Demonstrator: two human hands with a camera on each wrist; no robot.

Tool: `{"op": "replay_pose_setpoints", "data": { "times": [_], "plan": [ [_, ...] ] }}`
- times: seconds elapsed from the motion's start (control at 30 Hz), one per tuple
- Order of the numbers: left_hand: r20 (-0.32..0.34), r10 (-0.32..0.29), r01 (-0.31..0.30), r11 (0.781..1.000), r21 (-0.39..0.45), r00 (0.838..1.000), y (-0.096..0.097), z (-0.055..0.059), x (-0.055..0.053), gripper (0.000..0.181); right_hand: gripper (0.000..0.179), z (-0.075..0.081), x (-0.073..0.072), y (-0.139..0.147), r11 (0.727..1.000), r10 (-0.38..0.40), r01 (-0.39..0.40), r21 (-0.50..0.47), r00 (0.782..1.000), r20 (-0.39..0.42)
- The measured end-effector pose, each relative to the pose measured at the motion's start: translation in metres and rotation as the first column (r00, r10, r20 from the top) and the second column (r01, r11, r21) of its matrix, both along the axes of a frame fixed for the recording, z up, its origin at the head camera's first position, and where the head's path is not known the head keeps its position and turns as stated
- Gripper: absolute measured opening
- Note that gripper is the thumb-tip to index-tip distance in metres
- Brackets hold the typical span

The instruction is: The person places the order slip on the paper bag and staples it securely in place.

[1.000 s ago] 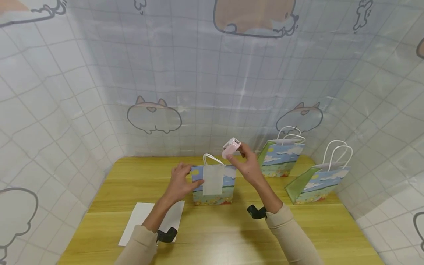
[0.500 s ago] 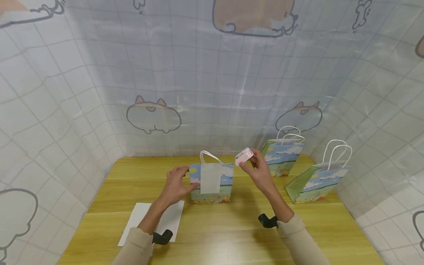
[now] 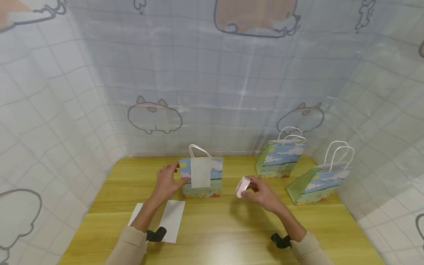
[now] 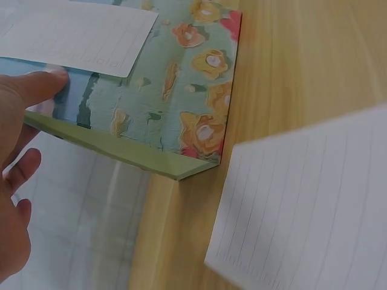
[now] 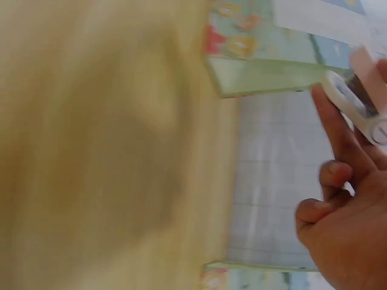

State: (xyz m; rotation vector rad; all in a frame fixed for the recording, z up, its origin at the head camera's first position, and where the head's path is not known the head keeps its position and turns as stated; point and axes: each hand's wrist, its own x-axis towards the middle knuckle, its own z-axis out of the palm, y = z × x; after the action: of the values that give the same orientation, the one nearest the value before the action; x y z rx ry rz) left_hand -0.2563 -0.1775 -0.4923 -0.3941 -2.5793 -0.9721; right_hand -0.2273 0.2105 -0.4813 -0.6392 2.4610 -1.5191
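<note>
A gift bag (image 3: pixel 216 184) with a painted meadow and sky stands upright at the middle of the table in the head view. My left hand (image 3: pixel 165 183) pinches its left edge, thumb on the front and fingers behind. A white lined card (image 3: pixel 200 173) lies flat against the bag's front, hanging from the top edge below the white cord handles; the left wrist view shows the thumb at the edge of the card (image 4: pixel 78 36). My right hand (image 3: pixel 266 195) holds a small pink stapler (image 3: pixel 243 187) between thumb and fingers, right of the bag and apart from it.
Two similar gift bags stand at the right, one farther back (image 3: pixel 281 160) and one nearer (image 3: pixel 326 186). White lined cards (image 3: pixel 173 220) lie on the wooden table (image 3: pixel 218 235) under my left forearm. A patterned curtain (image 3: pixel 205 121) encloses the back and sides.
My right hand has carried the stapler down and right, away from the bag's top. My left hand has shifted the bag left and slightly back, with the card still on it.
</note>
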Motion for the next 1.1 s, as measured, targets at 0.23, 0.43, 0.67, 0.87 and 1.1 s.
{"op": "replay_pose_setpoints", "data": {
  "times": [0.23,0.43,0.67,0.87,1.1],
  "plan": [
    [-0.039,0.046,-0.046,0.999,0.009,0.998,-0.021,-0.002,-0.006,0.062,0.064,-0.025,0.018,0.006,0.986,0.116,-0.130,0.099,0.984,0.137],
    [-0.056,0.073,-0.071,0.997,0.044,0.996,-0.035,-0.003,-0.009,0.061,0.050,-0.031,0.026,0.005,0.972,0.167,-0.187,0.145,0.976,0.141],
    [-0.051,0.135,-0.132,0.989,0.061,0.990,-0.054,-0.006,-0.009,0.064,0.043,-0.042,0.029,0.010,0.949,0.208,-0.239,0.204,0.965,0.161],
    [-0.047,0.190,-0.187,0.980,0.065,0.981,-0.073,-0.008,-0.008,0.063,0.044,-0.048,0.026,0.019,0.947,0.196,-0.225,0.228,0.970,0.143],
    [-0.079,0.247,-0.245,0.969,0.033,0.966,-0.094,-0.009,-0.007,0.063,0.045,-0.048,0.020,0.030,0.929,0.171,-0.195,0.314,0.980,0.101]
  ]
}}
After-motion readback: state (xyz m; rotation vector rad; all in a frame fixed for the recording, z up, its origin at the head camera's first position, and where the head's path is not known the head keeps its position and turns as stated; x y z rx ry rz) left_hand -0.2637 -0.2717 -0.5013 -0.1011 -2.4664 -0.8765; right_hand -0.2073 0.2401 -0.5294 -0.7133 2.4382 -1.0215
